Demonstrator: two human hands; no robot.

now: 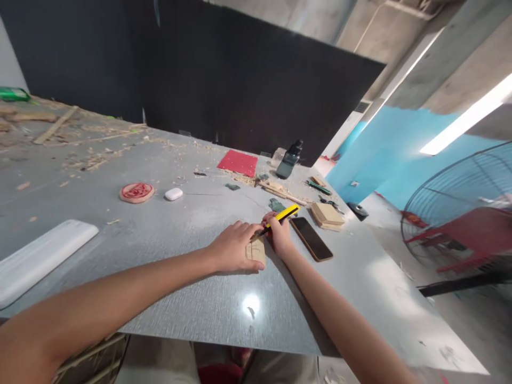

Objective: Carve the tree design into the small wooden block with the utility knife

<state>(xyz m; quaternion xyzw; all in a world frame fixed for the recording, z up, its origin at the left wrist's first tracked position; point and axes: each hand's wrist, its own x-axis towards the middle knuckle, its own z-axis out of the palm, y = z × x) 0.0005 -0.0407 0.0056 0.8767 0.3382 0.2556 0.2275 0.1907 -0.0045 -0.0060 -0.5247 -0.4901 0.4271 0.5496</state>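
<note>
My left hand [236,247] presses a small wooden block [256,252] down on the grey table, thumb along its near edge and fingers on its far side. Dark pencil-like lines mark the top of the block. In my right hand [279,234] is a yellow and black utility knife [287,213], its handle slanting up to the right. The blade end points down at the far edge of the block, close to my left fingers; whether it touches the wood is hard to tell. A black-screened phone [312,238] lies just right of my right hand.
Wood pieces [327,214] are stacked beyond the phone. A dark bottle [290,160] and red sheet [238,162] sit farther back. To the left are a round wooden piece with red marks [136,192], a white case [174,194] and a long white object [44,258]. Shavings litter the table.
</note>
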